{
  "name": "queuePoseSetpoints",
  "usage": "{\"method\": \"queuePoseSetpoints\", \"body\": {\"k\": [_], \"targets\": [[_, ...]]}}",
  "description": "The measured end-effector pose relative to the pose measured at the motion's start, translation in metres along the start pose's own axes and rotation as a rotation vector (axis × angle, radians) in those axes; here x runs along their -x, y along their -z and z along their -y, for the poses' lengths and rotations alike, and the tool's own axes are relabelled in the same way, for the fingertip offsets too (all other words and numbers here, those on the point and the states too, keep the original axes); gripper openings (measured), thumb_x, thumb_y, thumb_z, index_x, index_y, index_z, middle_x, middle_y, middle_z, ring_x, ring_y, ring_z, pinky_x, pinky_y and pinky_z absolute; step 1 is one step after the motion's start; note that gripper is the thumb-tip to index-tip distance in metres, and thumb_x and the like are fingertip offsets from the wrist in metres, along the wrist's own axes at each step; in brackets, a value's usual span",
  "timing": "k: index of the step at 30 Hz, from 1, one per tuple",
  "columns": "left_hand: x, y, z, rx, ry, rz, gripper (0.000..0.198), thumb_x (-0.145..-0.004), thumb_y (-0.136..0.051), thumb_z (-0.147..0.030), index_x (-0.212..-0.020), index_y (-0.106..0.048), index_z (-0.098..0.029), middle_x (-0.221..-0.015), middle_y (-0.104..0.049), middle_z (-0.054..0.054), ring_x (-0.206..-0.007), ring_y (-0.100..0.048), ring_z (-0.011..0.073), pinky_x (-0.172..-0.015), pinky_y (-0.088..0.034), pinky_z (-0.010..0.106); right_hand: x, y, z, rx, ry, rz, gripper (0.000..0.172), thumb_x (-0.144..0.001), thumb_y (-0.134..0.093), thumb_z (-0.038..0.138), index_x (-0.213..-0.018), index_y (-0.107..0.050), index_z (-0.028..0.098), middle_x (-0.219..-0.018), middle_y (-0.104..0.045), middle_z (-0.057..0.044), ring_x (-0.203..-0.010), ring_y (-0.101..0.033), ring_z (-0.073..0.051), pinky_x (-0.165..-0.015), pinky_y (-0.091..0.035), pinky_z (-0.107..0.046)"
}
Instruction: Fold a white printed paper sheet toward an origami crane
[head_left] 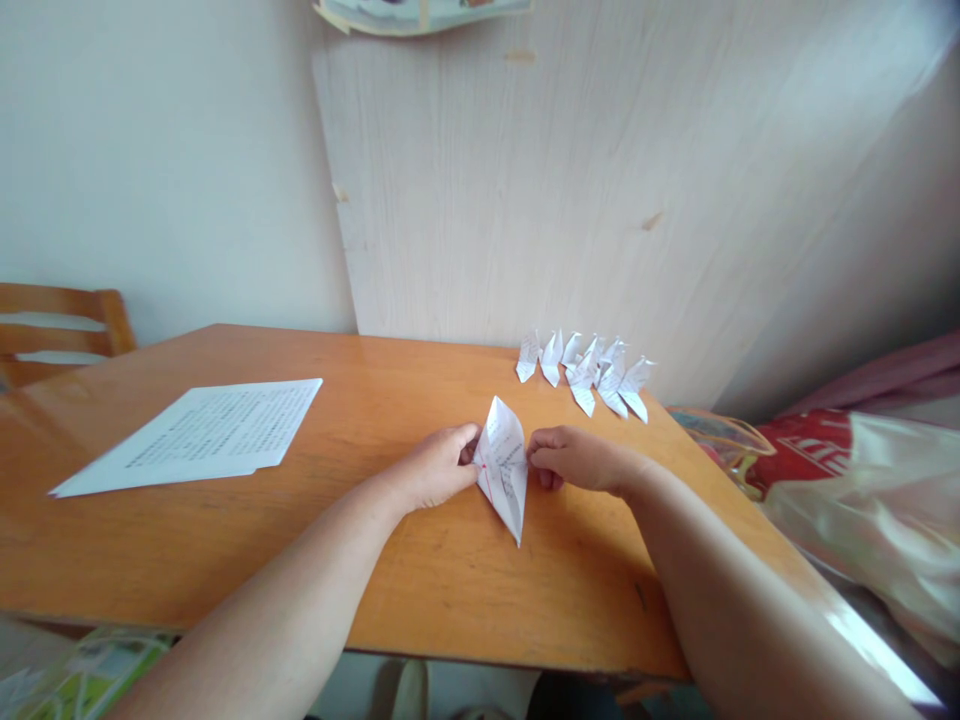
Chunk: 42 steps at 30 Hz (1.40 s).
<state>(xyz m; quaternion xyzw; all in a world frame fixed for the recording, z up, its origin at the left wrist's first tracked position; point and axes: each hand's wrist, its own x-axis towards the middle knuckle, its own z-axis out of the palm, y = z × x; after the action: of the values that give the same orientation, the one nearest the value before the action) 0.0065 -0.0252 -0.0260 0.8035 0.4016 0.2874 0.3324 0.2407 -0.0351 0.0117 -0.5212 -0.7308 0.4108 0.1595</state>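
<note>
A partly folded sheet of printed paper (504,465), diamond-shaped with pointed ends and a small red mark, is held between my two hands just over the table. My left hand (444,465) pinches its left edge, the fingertips partly hidden behind the paper. At the right edge, my right hand (574,458) is closed with curled fingers against the paper. Several finished-looking folded paper birds (589,370) stand grouped at the table's far right.
A stack of printed sheets (217,425) lies on the left of the wooden table (300,540). The wall panel (480,200) rises behind the table's far edge. A wooden chair (67,325) stands at far left; red and pale bags (817,450) sit beyond the right edge.
</note>
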Motion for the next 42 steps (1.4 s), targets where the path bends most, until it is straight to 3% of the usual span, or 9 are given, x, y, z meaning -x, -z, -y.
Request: {"method": "queuePoseSetpoints", "body": {"k": [11, 16, 19, 25, 29, 33, 39, 42], "targets": [[0.002, -0.003, -0.004, 0.049, 0.002, -0.050, 0.031, -0.074, -0.058, -0.009, -0.102, -0.053, -0.020, -0.091, -0.066, 0.001, -0.077, -0.062, 0.0155, -0.067, -0.048, 0.025, -0.014, -0.017, -0.007, 0.420, 0.062, -0.187, 0.018, -0.079, -0.048, 0.022, -0.062, -0.050, 0.020, -0.061, -0.056, 0.001, -0.057, -0.050, -0.013, -0.051, -0.029, -0.024], [0.002, -0.007, 0.000, -0.028, 0.000, -0.143, 0.040, -0.072, -0.065, -0.012, -0.105, -0.044, -0.021, -0.092, -0.064, 0.002, -0.079, -0.062, 0.0166, -0.071, -0.049, 0.028, -0.018, -0.020, -0.011, 0.486, 0.002, -0.270, 0.008, -0.076, -0.058, 0.027, -0.074, -0.056, 0.020, -0.071, -0.063, -0.001, -0.064, -0.053, -0.014, -0.054, -0.029, -0.025], [0.003, -0.006, -0.001, -0.215, 0.034, -0.213, 0.041, -0.072, -0.069, -0.019, -0.104, -0.042, -0.022, -0.090, -0.062, 0.001, -0.078, -0.062, 0.0175, -0.068, -0.046, 0.028, -0.019, -0.021, -0.010, 0.451, 0.002, -0.331, 0.018, -0.073, -0.062, 0.028, -0.088, -0.057, 0.020, -0.079, -0.066, -0.002, -0.066, -0.055, -0.014, -0.055, -0.030, -0.024], [0.005, -0.001, -0.007, -0.477, 0.146, -0.224, 0.030, -0.077, -0.070, -0.031, -0.092, -0.046, -0.023, -0.075, -0.059, -0.003, -0.065, -0.058, 0.0171, -0.055, -0.035, 0.026, -0.020, -0.025, -0.006, 0.475, 0.007, -0.293, 0.011, -0.075, -0.060, 0.028, -0.079, -0.055, 0.020, -0.076, -0.066, -0.003, -0.066, -0.058, -0.015, -0.054, -0.030, -0.024], [0.004, -0.001, -0.008, -0.486, 0.076, -0.165, 0.014, -0.080, -0.066, -0.024, -0.081, -0.052, -0.022, -0.083, -0.064, 0.001, -0.077, -0.061, 0.0184, -0.062, -0.039, 0.027, -0.018, -0.028, -0.003, 0.499, -0.035, -0.281, 0.014, -0.078, -0.056, 0.034, -0.077, -0.058, 0.020, -0.074, -0.067, -0.003, -0.066, -0.060, -0.017, -0.052, -0.030, -0.025], [0.005, -0.004, -0.012, -0.494, -0.013, -0.173, 0.004, -0.086, -0.059, -0.021, -0.083, -0.057, -0.021, -0.089, -0.065, 0.004, -0.087, -0.062, 0.0197, -0.072, -0.043, 0.029, -0.015, -0.031, 0.001, 0.516, -0.074, -0.267, 0.018, -0.079, -0.055, 0.035, -0.080, -0.063, 0.019, -0.081, -0.070, -0.007, -0.070, -0.063, -0.019, -0.054, -0.032, -0.026], [0.011, -0.009, -0.024, -0.612, -0.007, -0.169, 0.031, -0.083, -0.064, -0.051, -0.094, -0.059, -0.022, -0.096, -0.063, 0.007, -0.094, -0.059, 0.0258, -0.078, -0.043, 0.035, -0.013, -0.030, 0.003, 0.498, -0.102, -0.232, 0.024, -0.081, -0.057, 0.040, -0.084, -0.068, 0.019, -0.086, -0.072, -0.008, -0.072, -0.064, -0.020, -0.055, -0.034, -0.027], [0.013, -0.010, -0.028, -0.661, 0.020, -0.128, 0.036, -0.078, -0.069, -0.050, -0.099, -0.059, -0.023, -0.102, -0.062, 0.007, -0.100, -0.057, 0.0276, -0.081, -0.042, 0.036, -0.015, -0.025, -0.001, 0.486, -0.112, -0.228, 0.028, -0.081, -0.059, 0.046, -0.084, -0.068, 0.020, -0.086, -0.071, -0.007, -0.070, -0.063, -0.019, -0.055, -0.033, -0.027]]}}
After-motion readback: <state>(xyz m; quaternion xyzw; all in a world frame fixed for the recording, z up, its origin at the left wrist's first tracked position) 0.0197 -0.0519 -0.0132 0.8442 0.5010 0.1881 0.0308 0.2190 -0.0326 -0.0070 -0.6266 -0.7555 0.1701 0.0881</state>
